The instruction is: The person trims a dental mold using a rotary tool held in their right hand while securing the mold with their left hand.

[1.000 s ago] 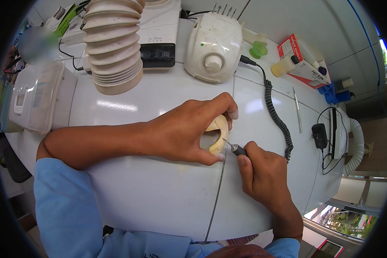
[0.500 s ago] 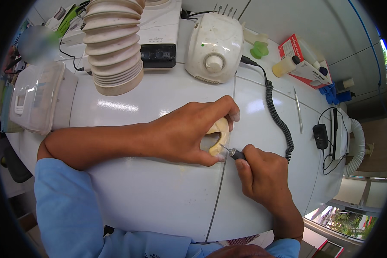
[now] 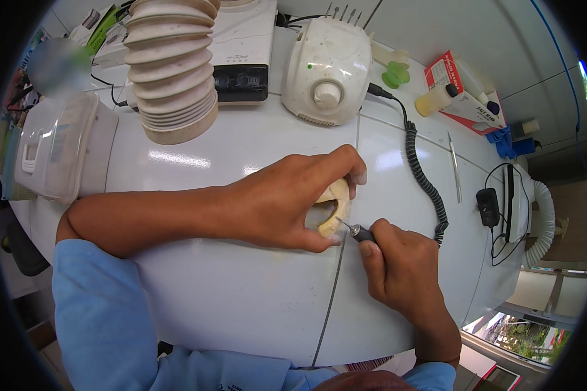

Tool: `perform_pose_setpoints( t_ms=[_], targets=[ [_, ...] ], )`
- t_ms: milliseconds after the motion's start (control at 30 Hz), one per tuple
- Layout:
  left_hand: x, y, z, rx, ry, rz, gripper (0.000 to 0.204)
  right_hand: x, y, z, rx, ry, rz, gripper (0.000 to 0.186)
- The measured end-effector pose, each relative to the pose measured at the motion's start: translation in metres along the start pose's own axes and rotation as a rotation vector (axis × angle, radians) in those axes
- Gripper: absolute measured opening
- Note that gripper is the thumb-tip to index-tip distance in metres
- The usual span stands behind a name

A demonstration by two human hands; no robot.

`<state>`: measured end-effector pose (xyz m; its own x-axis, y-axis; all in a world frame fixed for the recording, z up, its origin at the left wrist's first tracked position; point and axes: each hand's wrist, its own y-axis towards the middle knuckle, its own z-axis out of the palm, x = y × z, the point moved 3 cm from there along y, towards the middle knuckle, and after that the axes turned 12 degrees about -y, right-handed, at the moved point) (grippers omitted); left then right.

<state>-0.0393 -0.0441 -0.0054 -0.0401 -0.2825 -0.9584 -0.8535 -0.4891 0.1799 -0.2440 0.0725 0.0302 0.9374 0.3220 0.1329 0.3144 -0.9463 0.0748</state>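
My left hand (image 3: pixel 290 199) grips a pale yellow, horseshoe-shaped dental model (image 3: pixel 336 208) on the white tabletop, thumb at its near end and fingers at its far side. Part of the model is hidden under the palm. In my right hand (image 3: pixel 401 257) is a dark rotary handpiece (image 3: pixel 363 234), held like a pen. Its thin metal bur (image 3: pixel 343 223) points at the near right end of the model; whether the tip touches it I cannot tell.
A white control unit (image 3: pixel 326 72) with a dial and several burs on top stands at the back, its coiled black cord (image 3: pixel 416 166) running down the right side. A ribbed hose (image 3: pixel 173 72) hangs at back left, beside a lidded plastic box (image 3: pixel 62 146). A slim metal tool (image 3: pixel 454 166) lies at right.
Almost nothing differs. The whole view has shifted very slightly, and both hands keep their grip on the model and the handpiece.
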Motion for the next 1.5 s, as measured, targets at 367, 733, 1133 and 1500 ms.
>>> perform_pose_setpoints(
  t_ms=[367,733,1133,1500],
  targets=[
    [0.0006,0.0003,0.0001,-0.005,-0.005,0.02,0.073,-0.0019,-0.0023,0.0043,-0.009,0.031,-0.005,0.024],
    [0.0006,0.001,0.0,-0.017,0.009,0.021,0.076,-0.0017,-0.0013,0.0019,-0.009,0.02,-0.025,0.024],
    [0.0008,0.0002,-0.0007,-0.02,0.0,0.007,0.075,0.0001,-0.0003,0.0024,0.004,0.036,0.04,0.024],
    [0.0006,0.0008,0.0001,-0.012,0.016,0.008,0.074,-0.0004,-0.0009,0.003,-0.004,0.011,-0.029,0.025]
  ],
)
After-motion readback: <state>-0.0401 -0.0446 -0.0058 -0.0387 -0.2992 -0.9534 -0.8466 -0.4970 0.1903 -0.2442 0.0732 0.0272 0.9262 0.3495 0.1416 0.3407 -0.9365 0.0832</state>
